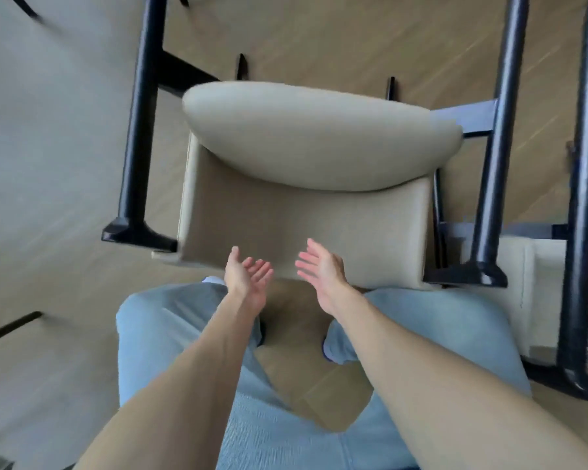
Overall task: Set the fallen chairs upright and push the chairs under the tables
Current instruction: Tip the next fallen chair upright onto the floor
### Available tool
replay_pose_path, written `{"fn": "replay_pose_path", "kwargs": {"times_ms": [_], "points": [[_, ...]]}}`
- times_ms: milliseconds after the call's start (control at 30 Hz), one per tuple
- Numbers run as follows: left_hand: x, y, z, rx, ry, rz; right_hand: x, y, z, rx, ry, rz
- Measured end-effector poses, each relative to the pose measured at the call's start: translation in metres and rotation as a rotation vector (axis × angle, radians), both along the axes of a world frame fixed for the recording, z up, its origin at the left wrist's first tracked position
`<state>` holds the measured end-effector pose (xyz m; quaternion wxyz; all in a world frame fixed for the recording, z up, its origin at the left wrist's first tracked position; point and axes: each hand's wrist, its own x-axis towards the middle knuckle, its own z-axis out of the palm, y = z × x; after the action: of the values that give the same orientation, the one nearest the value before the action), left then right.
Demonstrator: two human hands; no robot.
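Observation:
A beige upholstered chair with a black frame fills the middle of the head view. Its rounded cushion lies farther from me and a flat tan panel is nearer. Black bars run down both sides and end in feet by the panel's near corners. Whether the chair stands or lies tipped, I cannot tell. My left hand and my right hand hover at the panel's near edge, palms up and fingers spread. Neither hand holds anything.
A second chair stands close on the right, with black frame bars and cream upholstery. A pale grey surface covers the left. Wood floor shows beyond. My legs in light blue trousers are directly below.

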<state>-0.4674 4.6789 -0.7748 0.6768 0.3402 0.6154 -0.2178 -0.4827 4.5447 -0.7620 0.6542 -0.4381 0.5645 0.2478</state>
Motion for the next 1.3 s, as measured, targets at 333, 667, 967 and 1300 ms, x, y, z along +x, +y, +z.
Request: {"fn": "replay_pose_path", "kwargs": {"times_ms": [333,667,967,1300], "points": [[-0.032,-0.018,-0.193,-0.04,0.169,0.183,-0.043,0.018,-0.207,0.163,0.232,-0.301],[-0.07,-0.024,-0.318,-0.004,0.07,-0.064,-0.085,-0.001,-0.328,0.179,0.131,-0.533],[-0.064,-0.009,-0.33,-0.076,-0.064,0.22,-0.08,0.002,-0.341,0.21,0.007,-0.794],[-0.064,-0.002,-0.281,-0.133,-0.171,0.199,-0.077,0.003,-0.282,0.143,0.027,-0.719]]}}
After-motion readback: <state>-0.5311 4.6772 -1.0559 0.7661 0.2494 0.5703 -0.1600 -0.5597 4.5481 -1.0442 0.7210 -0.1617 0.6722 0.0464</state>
